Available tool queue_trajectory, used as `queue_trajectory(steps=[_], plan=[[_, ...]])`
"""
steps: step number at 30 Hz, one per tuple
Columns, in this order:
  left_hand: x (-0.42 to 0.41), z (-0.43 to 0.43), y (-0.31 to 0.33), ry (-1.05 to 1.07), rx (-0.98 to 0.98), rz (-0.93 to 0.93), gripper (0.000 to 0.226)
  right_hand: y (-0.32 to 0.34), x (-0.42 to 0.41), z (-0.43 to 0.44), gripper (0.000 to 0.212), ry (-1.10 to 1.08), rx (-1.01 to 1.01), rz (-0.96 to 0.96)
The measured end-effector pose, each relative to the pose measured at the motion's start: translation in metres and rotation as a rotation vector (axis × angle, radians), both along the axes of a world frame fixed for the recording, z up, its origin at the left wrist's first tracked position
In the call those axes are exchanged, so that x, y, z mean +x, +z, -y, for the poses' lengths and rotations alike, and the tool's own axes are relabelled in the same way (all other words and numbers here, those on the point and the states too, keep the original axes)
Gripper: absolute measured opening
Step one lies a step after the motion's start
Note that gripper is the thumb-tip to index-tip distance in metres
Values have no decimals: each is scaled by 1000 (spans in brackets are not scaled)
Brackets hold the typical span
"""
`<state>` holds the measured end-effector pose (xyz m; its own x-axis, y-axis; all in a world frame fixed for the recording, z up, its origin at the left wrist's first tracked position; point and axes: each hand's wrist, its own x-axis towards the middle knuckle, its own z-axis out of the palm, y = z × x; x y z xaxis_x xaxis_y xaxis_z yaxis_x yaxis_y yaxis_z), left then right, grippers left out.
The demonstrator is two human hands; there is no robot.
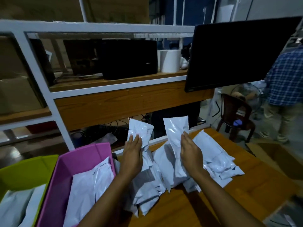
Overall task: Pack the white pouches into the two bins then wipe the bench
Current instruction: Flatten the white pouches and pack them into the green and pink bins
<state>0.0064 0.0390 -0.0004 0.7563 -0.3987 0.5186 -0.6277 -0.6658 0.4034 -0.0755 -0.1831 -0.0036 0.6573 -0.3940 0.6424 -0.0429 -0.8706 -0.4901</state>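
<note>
My left hand point(133, 154) grips a white pouch point(141, 130) and holds it upright above the bench. My right hand point(191, 151) grips a second white pouch point(176, 126), also raised. Below them a pile of white pouches point(216, 161) lies spread on the wooden bench point(255, 182). To the left stands a pink bin point(65, 163) with several pouches point(88, 185) inside. A green bin point(24, 171) at the far left also holds white pouches point(14, 205).
A white-framed shelf point(114, 86) runs behind the bench with black boxes point(129, 59) and white rolls point(170, 60). A dark monitor point(237, 54) hangs at the right. A person in a checked shirt point(287, 79) stands by a brown chair point(236, 115). A cardboard box point(275, 153) sits at the bench's right.
</note>
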Motion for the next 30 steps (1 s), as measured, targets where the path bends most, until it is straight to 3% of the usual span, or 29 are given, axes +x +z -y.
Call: queue_trajectory(steps=[7,13,19,25,30], plan=[[-45,-84,25,80,-115,53,49,33,-37,-121,32,89,142,146],[-100,-194,15,311,-145,68,48,18,-57,-220,35,309,295,117],[-136,-306,11,509,-122,64,46,15,-47,-313,29,494,299,108],[-111,-404,3,574,-28,-23,46,19,-15,-403,28,603,274,59],[-58,-440,-2,543,149,-123,47,11,32,-481,23,589,184,-100]])
